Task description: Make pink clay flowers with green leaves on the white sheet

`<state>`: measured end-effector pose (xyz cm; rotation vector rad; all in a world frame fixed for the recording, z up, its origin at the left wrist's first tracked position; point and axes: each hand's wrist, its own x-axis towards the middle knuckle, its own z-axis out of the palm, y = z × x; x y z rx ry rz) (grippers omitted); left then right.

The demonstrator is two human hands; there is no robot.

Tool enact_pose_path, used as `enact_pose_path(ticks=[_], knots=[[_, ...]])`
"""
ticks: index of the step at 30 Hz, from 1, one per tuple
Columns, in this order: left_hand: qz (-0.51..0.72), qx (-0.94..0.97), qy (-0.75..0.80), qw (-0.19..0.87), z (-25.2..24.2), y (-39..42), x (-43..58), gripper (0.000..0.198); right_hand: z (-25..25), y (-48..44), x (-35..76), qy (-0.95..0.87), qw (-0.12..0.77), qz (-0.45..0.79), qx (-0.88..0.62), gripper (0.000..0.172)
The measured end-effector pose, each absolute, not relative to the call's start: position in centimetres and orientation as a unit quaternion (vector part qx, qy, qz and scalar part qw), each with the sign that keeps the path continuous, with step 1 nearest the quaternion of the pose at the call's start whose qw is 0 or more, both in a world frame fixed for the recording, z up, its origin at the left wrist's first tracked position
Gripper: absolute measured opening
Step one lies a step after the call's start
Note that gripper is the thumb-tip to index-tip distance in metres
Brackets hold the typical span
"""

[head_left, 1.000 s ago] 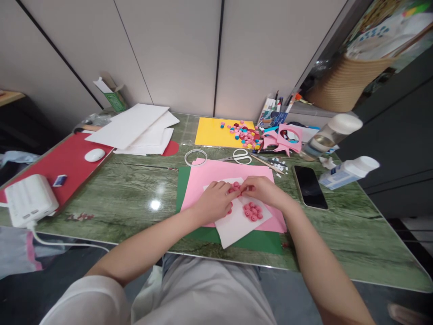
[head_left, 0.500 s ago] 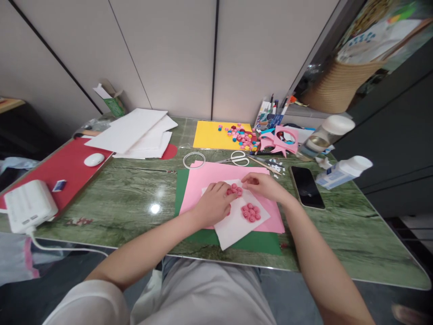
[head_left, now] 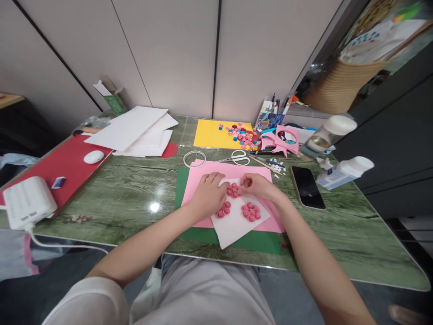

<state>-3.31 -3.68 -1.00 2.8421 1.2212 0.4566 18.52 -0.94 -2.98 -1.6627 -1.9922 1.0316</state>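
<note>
Three flower-like clusters of pink rolled-paper coils lie on a white sheet: the upper cluster [head_left: 234,190], the left cluster [head_left: 223,210] and the right cluster [head_left: 251,211]. My left hand [head_left: 209,193] rests at the left edge of the white sheet [head_left: 233,230], fingers stretched and apart, thumb side beside the upper and left clusters. It partly covers the left cluster. On the other side, my right hand [head_left: 260,186] has its fingers curled together at the upper cluster's right edge. Anything between those fingertips is hidden. Pink paper [head_left: 209,167] and green paper [head_left: 192,233] lie underneath.
Behind the papers lie white-handled scissors [head_left: 240,157], a ring [head_left: 194,159] and yellow paper [head_left: 209,134] bearing colourful coils [head_left: 241,136]. To the right are a phone [head_left: 307,187], a white bottle [head_left: 345,172] and a clear bottle [head_left: 326,137]. A power bank [head_left: 29,203] sits left.
My left hand has drawn back leftward and lifted its fingers off the upper cluster, uncovering more of that and the left cluster. My right hand has shifted slightly toward the upper cluster's edge.
</note>
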Motion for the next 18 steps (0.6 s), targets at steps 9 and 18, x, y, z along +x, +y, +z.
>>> enact_pose_path(ticks=[9, 18], knots=[[0.139, 0.908, 0.395, 0.001, -0.6, -3.9, -3.1, 0.032, -2.8, -1.6, 18.3, -0.721, 0.172, 0.304, -0.598, 0.028], [0.147, 0.926, 0.338, 0.081, -1.2, -3.7, -3.0, 0.037, -2.8, -0.3, 19.8, -0.626, 0.326, 0.345, -0.618, 0.039]])
